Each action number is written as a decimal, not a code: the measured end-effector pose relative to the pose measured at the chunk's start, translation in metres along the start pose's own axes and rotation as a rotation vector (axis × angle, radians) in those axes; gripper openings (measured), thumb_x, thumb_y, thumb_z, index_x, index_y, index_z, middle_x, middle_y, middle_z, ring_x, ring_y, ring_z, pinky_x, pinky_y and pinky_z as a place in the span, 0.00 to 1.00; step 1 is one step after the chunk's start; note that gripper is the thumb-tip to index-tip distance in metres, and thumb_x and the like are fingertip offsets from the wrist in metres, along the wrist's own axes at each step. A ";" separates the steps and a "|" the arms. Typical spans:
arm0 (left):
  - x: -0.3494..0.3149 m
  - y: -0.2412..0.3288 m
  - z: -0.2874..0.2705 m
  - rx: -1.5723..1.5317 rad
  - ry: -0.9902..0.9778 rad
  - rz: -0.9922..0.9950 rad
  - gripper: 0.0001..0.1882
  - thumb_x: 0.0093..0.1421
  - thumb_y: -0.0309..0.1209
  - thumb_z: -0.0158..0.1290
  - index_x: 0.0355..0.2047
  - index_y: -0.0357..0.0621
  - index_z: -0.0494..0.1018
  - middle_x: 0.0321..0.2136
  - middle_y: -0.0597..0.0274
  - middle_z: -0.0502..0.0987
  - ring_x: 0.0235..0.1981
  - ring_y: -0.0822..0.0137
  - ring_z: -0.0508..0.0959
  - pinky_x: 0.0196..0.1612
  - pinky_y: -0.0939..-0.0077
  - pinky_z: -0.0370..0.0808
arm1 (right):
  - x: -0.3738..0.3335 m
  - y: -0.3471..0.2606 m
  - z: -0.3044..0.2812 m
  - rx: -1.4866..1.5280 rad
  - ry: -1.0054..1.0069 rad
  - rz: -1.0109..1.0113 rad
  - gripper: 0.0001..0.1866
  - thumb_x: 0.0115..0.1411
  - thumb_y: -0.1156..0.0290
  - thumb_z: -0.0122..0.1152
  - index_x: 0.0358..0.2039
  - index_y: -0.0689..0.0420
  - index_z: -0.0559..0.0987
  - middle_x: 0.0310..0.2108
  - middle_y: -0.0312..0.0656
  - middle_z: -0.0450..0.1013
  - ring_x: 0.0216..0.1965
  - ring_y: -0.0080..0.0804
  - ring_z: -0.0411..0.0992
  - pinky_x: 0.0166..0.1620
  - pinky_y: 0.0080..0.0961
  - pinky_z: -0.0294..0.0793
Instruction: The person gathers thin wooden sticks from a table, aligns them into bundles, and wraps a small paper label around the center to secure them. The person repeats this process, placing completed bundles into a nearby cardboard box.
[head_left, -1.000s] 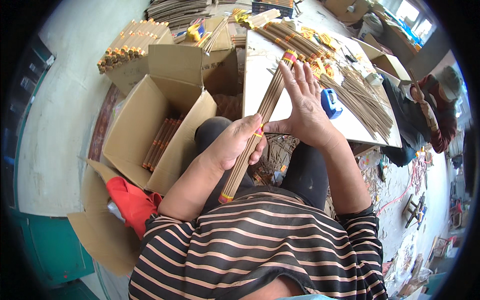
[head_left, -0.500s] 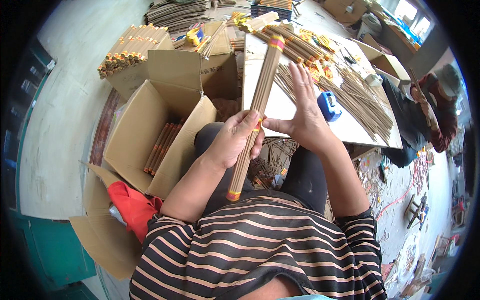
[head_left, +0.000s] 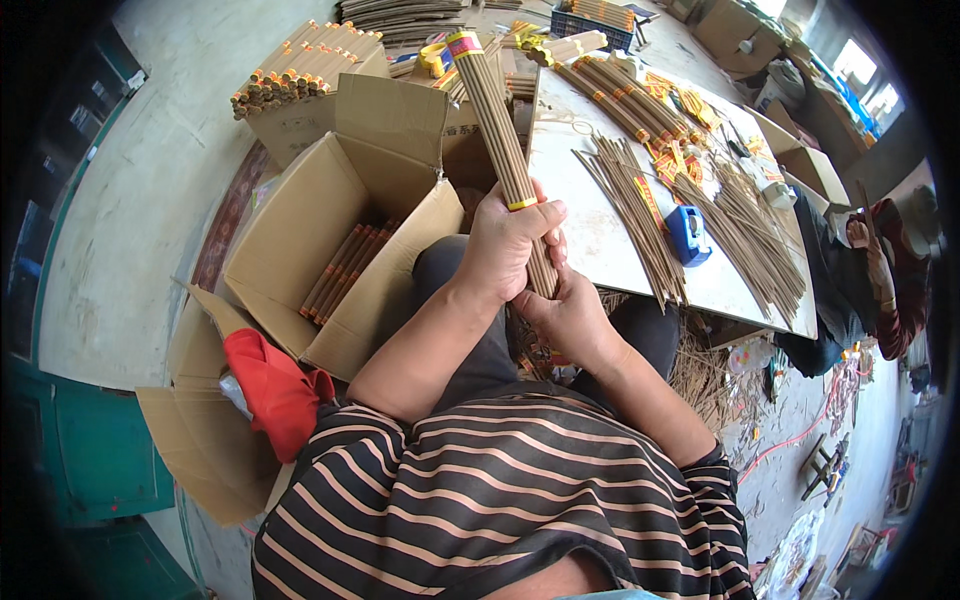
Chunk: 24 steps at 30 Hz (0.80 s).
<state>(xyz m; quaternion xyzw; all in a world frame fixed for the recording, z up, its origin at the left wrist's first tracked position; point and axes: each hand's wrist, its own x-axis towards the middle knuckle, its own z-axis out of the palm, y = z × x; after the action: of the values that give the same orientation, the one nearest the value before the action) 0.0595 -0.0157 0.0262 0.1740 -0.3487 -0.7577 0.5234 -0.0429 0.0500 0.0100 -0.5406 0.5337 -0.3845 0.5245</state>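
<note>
A long bundle of brown incense sticks [head_left: 495,125] slants up and away in front of me, with a red and yellow paper band round its far end and a yellow one near its middle. My left hand [head_left: 505,235] is wrapped round the bundle just below the middle band. Lower down, my right hand [head_left: 570,310] closes on the bundle's near end, whose tip it hides. Loose incense sticks [head_left: 640,215] lie on the white table [head_left: 560,160] to the right, beside a blue tape dispenser [head_left: 688,235].
At my left an open cardboard box [head_left: 290,230] holds several banded bundles [head_left: 350,270]. A red cloth [head_left: 275,385] hangs over its flap. More bundles [head_left: 310,65] are stacked behind it. On the far right, another person [head_left: 885,270] sits holding sticks.
My right hand, open and raised beside the bundle before, has come down and closed on its near end. The bundle's far end has swung to the left. My view has shifted slightly.
</note>
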 end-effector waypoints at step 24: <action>0.024 0.013 -0.015 -0.138 0.011 -0.073 0.06 0.54 0.30 0.56 0.26 0.50 0.69 0.12 0.71 0.65 0.11 0.73 0.67 0.14 0.80 0.64 | 0.002 -0.006 -0.002 0.380 -0.219 0.171 0.10 0.52 0.80 0.54 0.35 0.65 0.67 0.15 0.35 0.62 0.09 0.21 0.59 0.13 0.18 0.58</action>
<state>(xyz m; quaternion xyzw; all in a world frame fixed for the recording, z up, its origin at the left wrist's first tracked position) 0.0687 -0.0454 0.0274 0.1543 -0.2863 -0.7974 0.5083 -0.0436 0.0471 0.0159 -0.4236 0.4356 -0.3713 0.7021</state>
